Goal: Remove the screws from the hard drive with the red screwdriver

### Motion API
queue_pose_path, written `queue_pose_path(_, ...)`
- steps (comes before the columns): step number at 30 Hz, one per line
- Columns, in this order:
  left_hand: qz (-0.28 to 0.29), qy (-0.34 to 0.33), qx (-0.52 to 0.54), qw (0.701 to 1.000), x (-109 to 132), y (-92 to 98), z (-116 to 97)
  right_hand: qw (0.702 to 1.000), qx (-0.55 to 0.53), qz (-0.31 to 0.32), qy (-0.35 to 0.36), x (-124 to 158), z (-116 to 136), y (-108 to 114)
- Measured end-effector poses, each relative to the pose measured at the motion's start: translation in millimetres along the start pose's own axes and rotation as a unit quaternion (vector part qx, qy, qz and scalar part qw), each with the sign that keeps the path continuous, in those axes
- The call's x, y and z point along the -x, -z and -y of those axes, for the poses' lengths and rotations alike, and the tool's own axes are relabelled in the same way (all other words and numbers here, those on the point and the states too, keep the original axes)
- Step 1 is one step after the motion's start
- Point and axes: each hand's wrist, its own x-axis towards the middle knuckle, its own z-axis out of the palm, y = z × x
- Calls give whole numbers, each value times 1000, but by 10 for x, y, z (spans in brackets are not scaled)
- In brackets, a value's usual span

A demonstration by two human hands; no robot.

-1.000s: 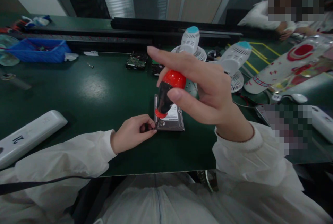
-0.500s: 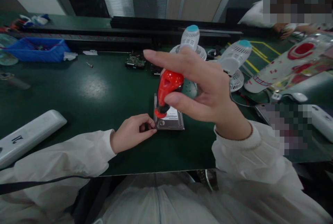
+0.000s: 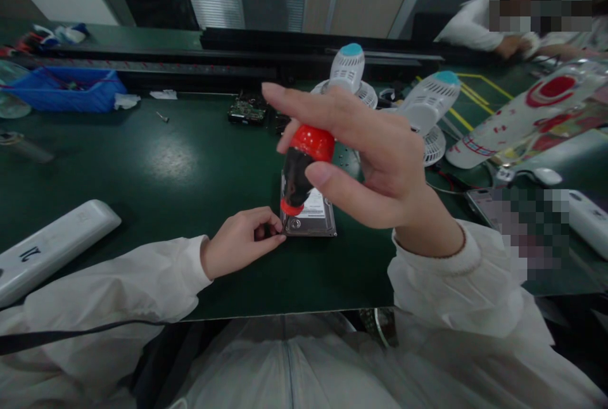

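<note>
A hard drive [image 3: 311, 227] with a white label lies flat on the green table. My right hand [image 3: 380, 162] holds a red and black screwdriver [image 3: 300, 171] by its handle, between thumb and fingers, with the index finger stretched out over the top. The screwdriver leans slightly, its thin shaft pointing down at the drive's near left corner. At that same corner my left hand [image 3: 244, 241] is closed, thumb and index fingertip pinched on the drive's edge beside the screwdriver tip. The exact contact of tip and fingertips is too small to tell.
Behind the drive lie a circuit board [image 3: 247, 109] and two white fans [image 3: 430, 102]. A blue bin [image 3: 71, 92] stands back left, with a small screw-like part [image 3: 162, 117] nearby. White power strip [image 3: 57, 247] at left; bottle [image 3: 517, 114] at right. Another person's hand [image 3: 513, 46] rests far right.
The screwdriver handle has turned about its axis, its black side now facing me. My right thumb and fingers have shifted slightly on it. My left hand and the drive stay put.
</note>
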Motion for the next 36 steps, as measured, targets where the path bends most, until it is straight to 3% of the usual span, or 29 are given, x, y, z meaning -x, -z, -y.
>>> queue_pose_path(14, -7, -3, -11, 1000, 12, 3, 7, 999, 49, -3, 5, -24, 19, 19)
queue_pose_path(20, -2, -2, 0, 1000, 1, -1, -6, 1000, 16, 15, 14, -22, 7, 21)
queue_pose_path(26, -5, -3, -11, 1000, 5, 8, -11, 995, 94, -14, 13, -23, 11, -2)
queue_pose_path(31, 3, 3, -2, 1000, 4, 13, -19, 999, 40, 17, 3, -32, 28, 4)
queue_pose_path(36, 2, -1, -14, 1000, 0, 16, -14, 997, 71, -30, 4, -13, 12, -2)
